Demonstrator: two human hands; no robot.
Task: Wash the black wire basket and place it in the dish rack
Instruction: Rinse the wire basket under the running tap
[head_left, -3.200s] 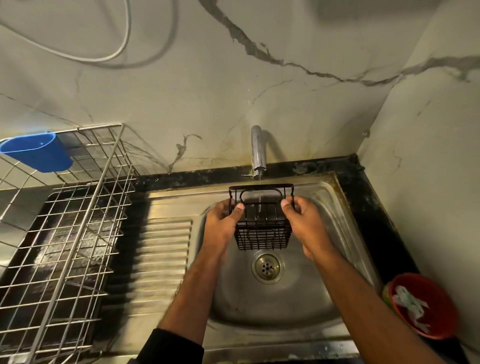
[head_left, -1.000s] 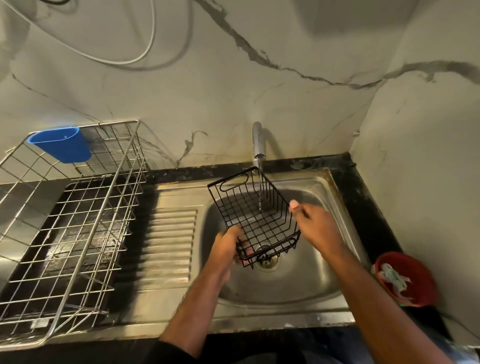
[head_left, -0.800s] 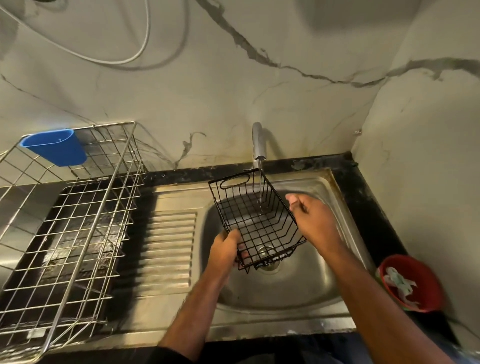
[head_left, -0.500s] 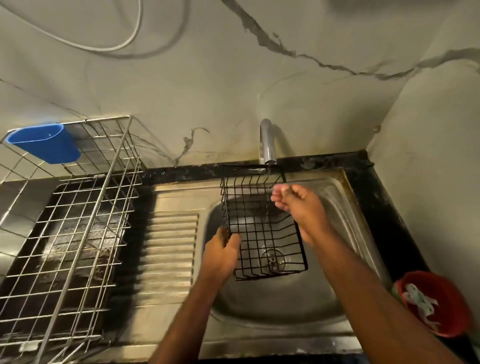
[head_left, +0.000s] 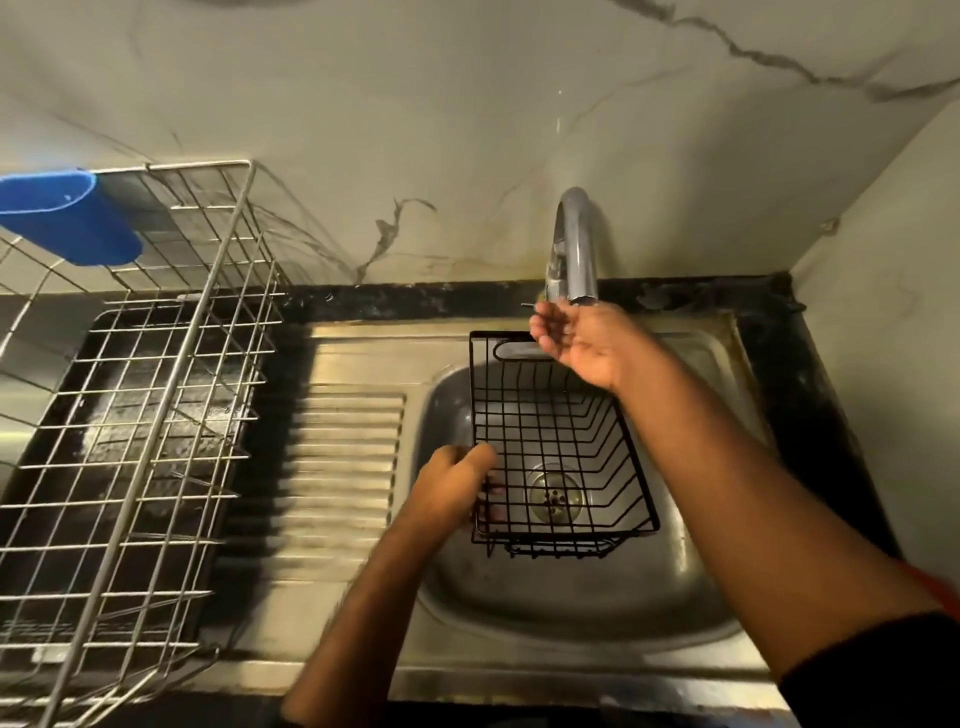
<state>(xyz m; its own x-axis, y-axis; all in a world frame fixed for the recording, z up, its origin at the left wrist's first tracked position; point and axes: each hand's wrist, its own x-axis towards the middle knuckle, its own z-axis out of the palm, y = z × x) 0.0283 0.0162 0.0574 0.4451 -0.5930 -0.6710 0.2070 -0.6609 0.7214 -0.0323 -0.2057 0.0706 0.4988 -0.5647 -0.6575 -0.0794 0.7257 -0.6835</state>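
holding the black wire basket (head_left: 558, 441) over the sink bowl (head_left: 597, 597) with just the left hand (head_left: 454, 488) now, fingers wrapped round the left wall wires near the front corner, so that grip is clamped on the basket. the right hand (head_left: 582, 340) has let go: half a second back it was pinching the far right rim, now it's up at the tap (head_left: 571, 249) spout, fingers loosely curled and apart, palm cupped right under the outlet, holding nothing. can't make out any water stream at the spout, too blurry there.

the basket sits open side up, floor roughly level, its back wall with the oval handle cutout just below the tap and partly hidden by the right hand. through its floor you can see the drain (head_left: 555, 496). compared with a second ago, when it was tipped diagonally under the tap, it's flattened out and squared up to the sink.

left of the sink bowl comes the ribbed draining board (head_left: 343, 467), and further left of that the dish rack (head_left: 156, 395), silver wire, sitting on a dark tray. a blue plastic cup (head_left: 67, 218) hangs on the rack's far rim, well left of the tap. the camera has dropped closer since the earlier frames, and the red tub that was right of the sink is out of shot.
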